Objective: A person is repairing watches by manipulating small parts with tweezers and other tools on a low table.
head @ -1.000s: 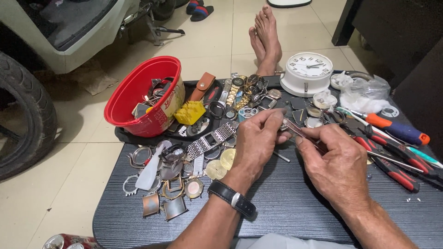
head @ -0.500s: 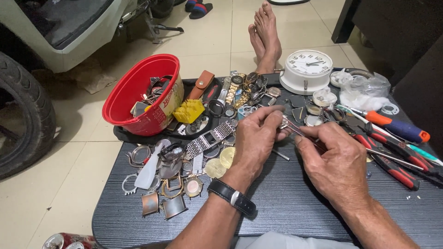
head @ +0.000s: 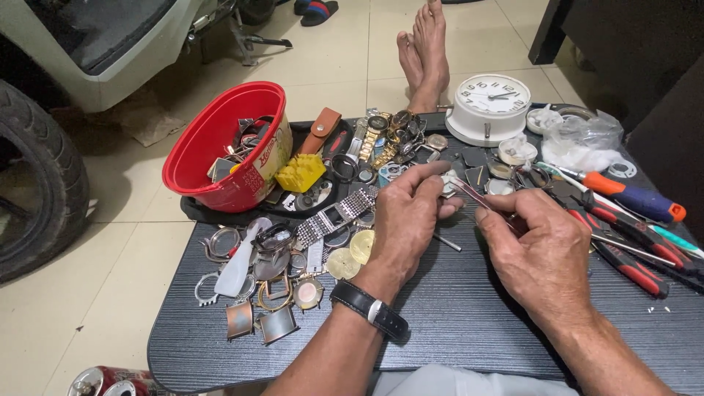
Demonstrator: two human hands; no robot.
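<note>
Dark table [head: 469, 323] bare near front edge — left hand [head: 411, 220] pinching small part, right hand [head: 539, 249] gripping tweezers [head: 480, 198].

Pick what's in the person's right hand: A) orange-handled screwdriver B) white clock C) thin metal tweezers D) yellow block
C: the right hand grips thin metal tweezers whose tips reach toward the left hand; the orange-handled screwdriver, white clock and yellow block all lie untouched on the table.

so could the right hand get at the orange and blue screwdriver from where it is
Probably yes. The right hand holds thin tweezers, but the orange and blue screwdriver lies uncovered on the table just beyond it, with only the red-handled pliers between them.
</note>
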